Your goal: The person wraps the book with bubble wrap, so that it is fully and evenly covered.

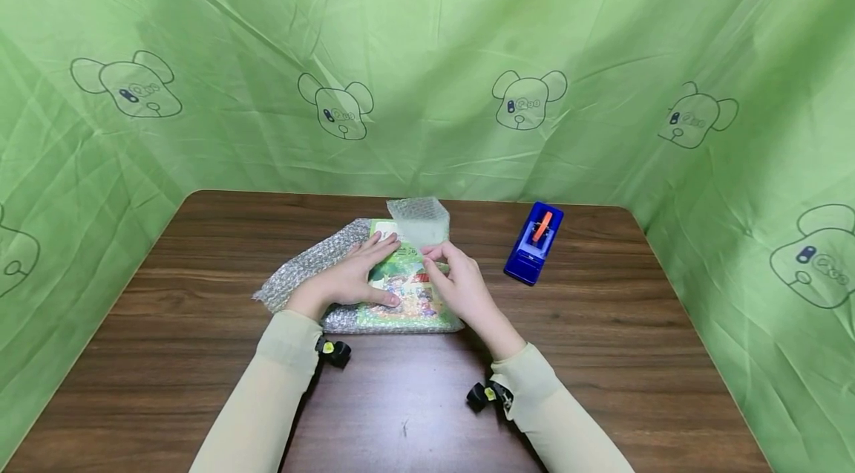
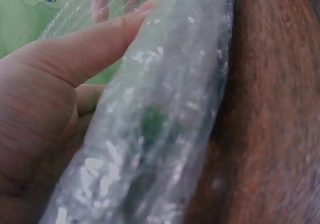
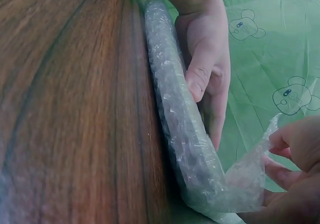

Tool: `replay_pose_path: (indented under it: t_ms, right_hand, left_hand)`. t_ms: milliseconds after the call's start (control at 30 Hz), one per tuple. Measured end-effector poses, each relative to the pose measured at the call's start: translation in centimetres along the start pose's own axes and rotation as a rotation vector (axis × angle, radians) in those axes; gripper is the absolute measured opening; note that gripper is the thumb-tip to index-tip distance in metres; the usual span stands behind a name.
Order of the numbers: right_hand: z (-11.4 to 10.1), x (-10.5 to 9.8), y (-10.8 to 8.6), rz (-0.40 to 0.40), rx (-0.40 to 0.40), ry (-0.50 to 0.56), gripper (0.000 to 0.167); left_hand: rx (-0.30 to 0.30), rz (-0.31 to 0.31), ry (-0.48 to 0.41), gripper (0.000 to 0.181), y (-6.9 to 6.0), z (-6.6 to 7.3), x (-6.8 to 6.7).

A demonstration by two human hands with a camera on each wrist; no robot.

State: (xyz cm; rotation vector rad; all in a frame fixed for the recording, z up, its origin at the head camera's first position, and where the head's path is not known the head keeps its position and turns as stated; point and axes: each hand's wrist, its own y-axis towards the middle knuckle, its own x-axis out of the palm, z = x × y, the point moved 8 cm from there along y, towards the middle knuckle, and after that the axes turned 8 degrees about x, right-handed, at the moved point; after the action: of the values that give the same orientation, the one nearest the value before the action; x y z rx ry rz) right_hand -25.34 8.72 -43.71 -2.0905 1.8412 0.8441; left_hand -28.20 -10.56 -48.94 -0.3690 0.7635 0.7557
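A green illustrated book or box [image 1: 407, 298] lies on bubble wrap [image 1: 303, 272], which spreads out to its left and also runs along its near edge [image 2: 165, 84]. My left hand [image 1: 354, 272] rests on it with fingers spread, thumb toward its middle; the right wrist view shows this hand [image 3: 207, 59] from the side. At the upper right, a loose flap of bubble wrap [image 1: 424, 220] stands up, and my right hand [image 1: 461, 284] pinches its edge between thumb and fingers. That pinch shows at the lower right of the right wrist view, fingers [image 3: 282, 174] on the clear film.
A blue tape dispenser [image 1: 534, 243] with an orange part stands to the right of the wrap on the brown wooden table [image 1: 601, 324]. Green cloth [image 1: 427, 27] printed with bear faces hangs behind and at both sides.
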Motion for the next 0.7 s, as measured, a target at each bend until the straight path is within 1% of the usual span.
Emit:
replay_pose_path:
  t_ms: [67, 300, 533, 700]
  right_hand:
    - [-0.1, 0.1, 0.0, 0.002, -0.011, -0.014, 0.007]
    - [-0.4, 0.4, 0.0, -0.008, -0.027, -0.013, 0.007]
    - [-0.2, 1.1, 0.2, -0.054, 0.0, -0.04, 0.009]
    - [-0.3, 1.4, 0.2, -0.078, 0.004, -0.071, 0.01]
  left_hand:
    - [0.0, 0.002, -0.004, 0.122, 0.0, 0.0, 0.0]
    - [-0.002, 0.006, -0.014, 0.122, -0.1, -0.3, 0.0]
    - [-0.014, 0.003, -0.008, 0.123, -0.1, -0.4, 0.0]
    - [-0.017, 0.001, -0.015, 0.123, -0.1, -0.4, 0.1]
